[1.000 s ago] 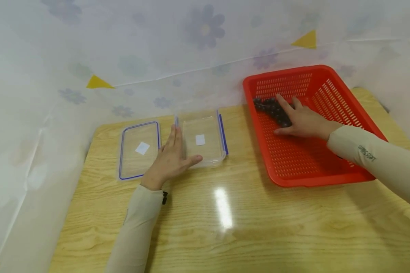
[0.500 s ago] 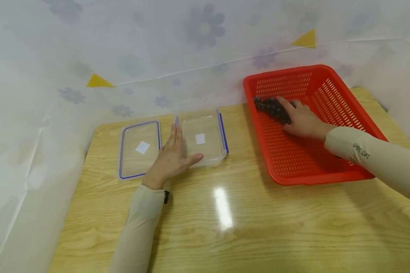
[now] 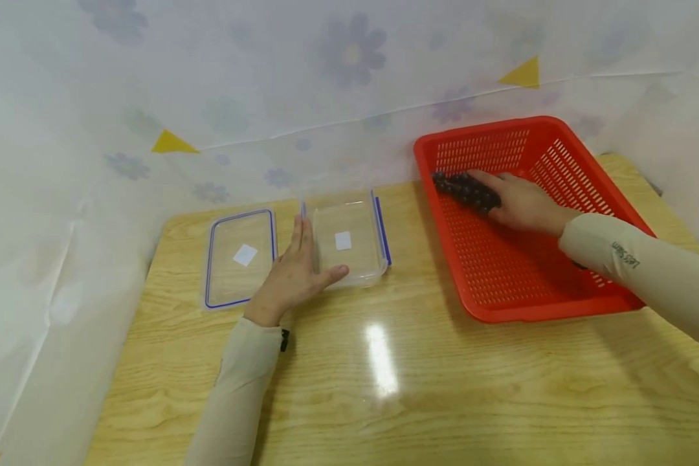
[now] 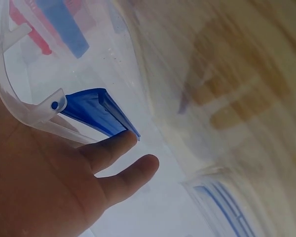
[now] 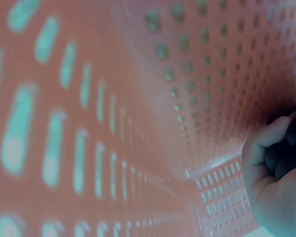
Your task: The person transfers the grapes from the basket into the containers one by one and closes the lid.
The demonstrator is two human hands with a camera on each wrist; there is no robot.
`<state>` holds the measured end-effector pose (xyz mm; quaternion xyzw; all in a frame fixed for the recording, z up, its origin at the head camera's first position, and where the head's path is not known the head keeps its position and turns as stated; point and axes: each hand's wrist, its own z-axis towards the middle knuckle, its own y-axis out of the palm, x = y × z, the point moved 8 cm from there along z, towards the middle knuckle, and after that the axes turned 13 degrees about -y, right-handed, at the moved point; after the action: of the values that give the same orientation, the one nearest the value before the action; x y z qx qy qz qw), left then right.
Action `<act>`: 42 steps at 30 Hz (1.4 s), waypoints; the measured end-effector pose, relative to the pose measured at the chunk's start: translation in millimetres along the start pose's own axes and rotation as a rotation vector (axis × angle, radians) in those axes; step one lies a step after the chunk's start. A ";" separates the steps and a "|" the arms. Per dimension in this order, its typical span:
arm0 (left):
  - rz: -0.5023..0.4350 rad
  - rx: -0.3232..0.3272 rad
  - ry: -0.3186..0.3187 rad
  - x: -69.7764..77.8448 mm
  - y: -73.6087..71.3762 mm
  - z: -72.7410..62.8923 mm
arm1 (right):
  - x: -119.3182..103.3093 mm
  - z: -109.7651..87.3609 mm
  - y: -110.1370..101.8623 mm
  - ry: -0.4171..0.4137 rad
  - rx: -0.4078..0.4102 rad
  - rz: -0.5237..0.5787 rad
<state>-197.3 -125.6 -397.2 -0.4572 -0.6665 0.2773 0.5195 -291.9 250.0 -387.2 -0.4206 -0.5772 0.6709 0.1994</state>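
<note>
My right hand [image 3: 527, 204] reaches into a red plastic basket [image 3: 553, 312] and grips a bunch of dark grapes [image 3: 465, 189] near the basket's left wall. In the right wrist view, curled fingers [image 5: 259, 153] wrap round some of the grapes [image 5: 281, 158]; the rest of the bunch is cut off by the frame. My left hand [image 3: 291, 275] touches the left side of a clear food container [image 3: 358, 220] with straight fingers, thumb spread along the front side. A blue clip [image 4: 96, 108] on the container shows beside the fingers in the left wrist view.
The container's clear lid [image 3: 227, 272], with a blue seal, lies flat to the left of it on the wooden table [image 3: 338, 388]. A white flowered sheet [image 3: 303, 77] rises behind the table and at its sides. The basket has high slotted walls.
My right fingers have closed from a spread pose round the grapes, and the bunch has shifted slightly. The left hand stays at the container's side.
</note>
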 end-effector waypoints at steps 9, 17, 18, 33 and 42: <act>0.000 -0.004 0.003 1.3 0.7 2.2 | -0.1 0.5 -18.0 -0.035 0.015 -0.020; 0.004 -0.004 -0.008 5.0 1.3 4.7 | -11.1 2.0 -47.8 -0.044 0.056 -0.003; 0.004 -0.004 -0.007 5.9 1.2 4.9 | -12.3 1.5 -51.1 -0.045 0.061 0.001; -0.043 -0.031 0.012 12.7 2.9 10.2 | -41.1 -13.0 -117.6 -0.049 0.272 0.020; -0.055 -0.032 0.027 15.9 4.5 15.7 | -67.7 -6.6 -127.5 -0.085 0.298 0.046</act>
<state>-211.4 -107.7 -398.9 -0.4506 -0.6760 0.2463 0.5285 -276.1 235.4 -244.2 -0.3708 -0.4692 0.7708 0.2196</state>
